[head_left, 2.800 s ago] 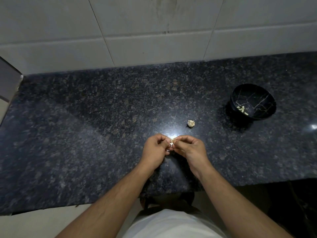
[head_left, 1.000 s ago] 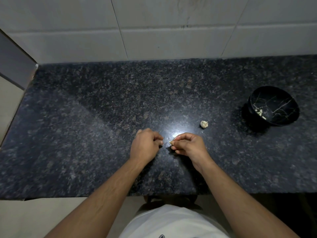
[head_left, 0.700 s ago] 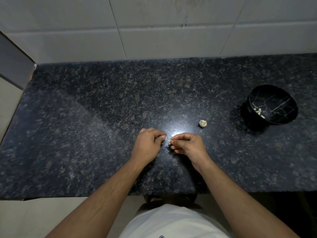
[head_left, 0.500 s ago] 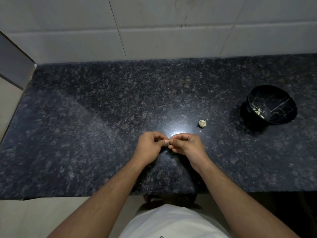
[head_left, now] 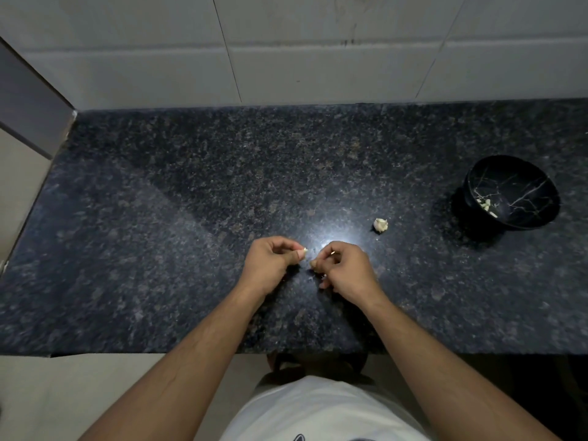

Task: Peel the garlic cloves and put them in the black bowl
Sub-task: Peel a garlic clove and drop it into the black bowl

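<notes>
My left hand (head_left: 270,262) pinches a small pale bit of garlic (head_left: 304,249) between thumb and forefinger; whether it is skin or clove I cannot tell. A short gap to its right, my right hand (head_left: 345,270) is curled round a garlic clove (head_left: 332,252), of which only a pale sliver shows between the fingers. Both hands hover low over the counter's front middle. Another pale garlic piece (head_left: 381,225) lies on the counter beyond my right hand. The black bowl (head_left: 525,183), veined with gold lines, stands at the far right with several peeled cloves (head_left: 486,205) inside.
The dark speckled granite counter (head_left: 191,202) runs the full width, backed by a white tiled wall (head_left: 318,68). Its left end meets a grey panel (head_left: 28,100). The counter's front edge is just below my forearms.
My hands, pressed together on the clove half a second ago, have pulled apart. The left hand has come away to the left with a small pale bit.
</notes>
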